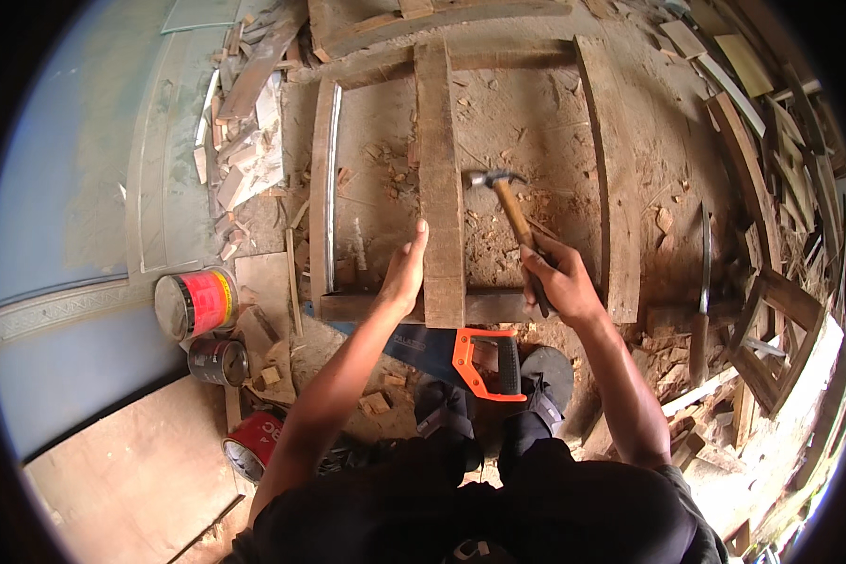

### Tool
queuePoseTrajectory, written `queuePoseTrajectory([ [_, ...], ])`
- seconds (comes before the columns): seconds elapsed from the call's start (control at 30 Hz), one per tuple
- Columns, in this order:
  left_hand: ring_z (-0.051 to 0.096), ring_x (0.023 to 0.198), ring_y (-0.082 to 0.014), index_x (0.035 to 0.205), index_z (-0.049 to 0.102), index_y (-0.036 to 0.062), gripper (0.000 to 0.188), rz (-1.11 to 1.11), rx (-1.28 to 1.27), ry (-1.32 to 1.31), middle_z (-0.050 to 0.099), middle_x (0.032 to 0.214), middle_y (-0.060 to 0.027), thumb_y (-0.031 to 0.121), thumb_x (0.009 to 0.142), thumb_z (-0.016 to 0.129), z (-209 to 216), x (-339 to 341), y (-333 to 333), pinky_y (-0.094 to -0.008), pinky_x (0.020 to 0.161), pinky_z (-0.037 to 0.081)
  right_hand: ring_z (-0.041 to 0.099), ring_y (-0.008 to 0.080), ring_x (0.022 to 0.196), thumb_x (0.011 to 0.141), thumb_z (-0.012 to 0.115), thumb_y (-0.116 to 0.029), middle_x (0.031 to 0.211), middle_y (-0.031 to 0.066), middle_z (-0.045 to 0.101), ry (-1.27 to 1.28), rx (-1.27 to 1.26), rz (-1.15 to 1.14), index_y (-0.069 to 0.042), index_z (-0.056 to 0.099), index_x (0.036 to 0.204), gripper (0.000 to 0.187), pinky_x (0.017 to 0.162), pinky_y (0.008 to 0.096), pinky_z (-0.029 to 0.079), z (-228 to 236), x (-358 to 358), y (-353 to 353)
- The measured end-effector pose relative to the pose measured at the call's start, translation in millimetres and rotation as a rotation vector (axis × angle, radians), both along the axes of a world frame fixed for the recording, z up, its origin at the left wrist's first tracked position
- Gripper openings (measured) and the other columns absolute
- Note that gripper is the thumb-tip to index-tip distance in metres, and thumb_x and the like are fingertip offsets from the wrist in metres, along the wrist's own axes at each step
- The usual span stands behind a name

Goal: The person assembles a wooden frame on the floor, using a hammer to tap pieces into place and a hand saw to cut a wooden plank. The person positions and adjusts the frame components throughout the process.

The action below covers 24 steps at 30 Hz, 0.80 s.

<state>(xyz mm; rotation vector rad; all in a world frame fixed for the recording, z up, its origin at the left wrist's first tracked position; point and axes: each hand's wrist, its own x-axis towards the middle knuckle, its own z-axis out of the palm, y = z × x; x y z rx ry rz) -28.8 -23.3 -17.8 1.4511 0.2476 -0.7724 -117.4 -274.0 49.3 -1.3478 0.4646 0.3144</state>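
In my right hand (566, 277) is a claw hammer (514, 212) with a wooden handle. My fingers are wrapped round its lower grip, and its slightly blurred metal head points away from me, just right of a thick wooden beam (440, 179). That beam lies lengthwise across the middle of a rectangular wooden frame (616, 179) on the ground. Against the beam's left side, near its close end, rests my left hand (406, 271), fingers stretched forward. Below the beam's near end lies a handsaw (487, 365) with an orange and black handle, by my feet.
Paint cans (197, 303) stand and lie at the left, beside a blue-grey panel (75, 179). A long blade with a handle (701, 329) lies right of the frame, near a small wooden frame (771, 343). Scrap wood (249, 160) and chips litter both sides.
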Motion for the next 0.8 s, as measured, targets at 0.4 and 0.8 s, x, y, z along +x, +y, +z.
queuePoseTrajectory([
  [0.4, 0.045, 0.087, -0.0158, 0.101, 0.057, -0.0083, 0.098, 0.179, 0.271, -0.138, 0.048, 0.088, -0.0066, 0.086, 0.091, 0.033, -46, 8, 3, -0.0368, 0.084, 0.044, 0.048, 0.0084, 0.047, 0.105, 0.056, -0.019, 0.066, 0.0001, 0.051, 0.100, 0.116, -0.164, 0.000, 0.061, 0.105, 0.020, 0.040, 0.0270, 0.041, 18, -4, -10],
  [0.8, 0.065, 0.093, -0.0165, 0.130, 0.057, 0.0041, 0.076, 0.122, -0.148, -0.150, 0.065, 0.106, -0.0079, 0.072, 0.099, 0.041, 19, -4, -9, -0.0320, 0.081, 0.054, 0.050, 0.0068, 0.046, 0.103, 0.059, -0.019, 0.067, -0.0009, 0.054, -0.093, -0.183, 0.081, 0.002, 0.060, 0.108, 0.022, 0.042, 0.0261, 0.040, 10, -24, 41],
])
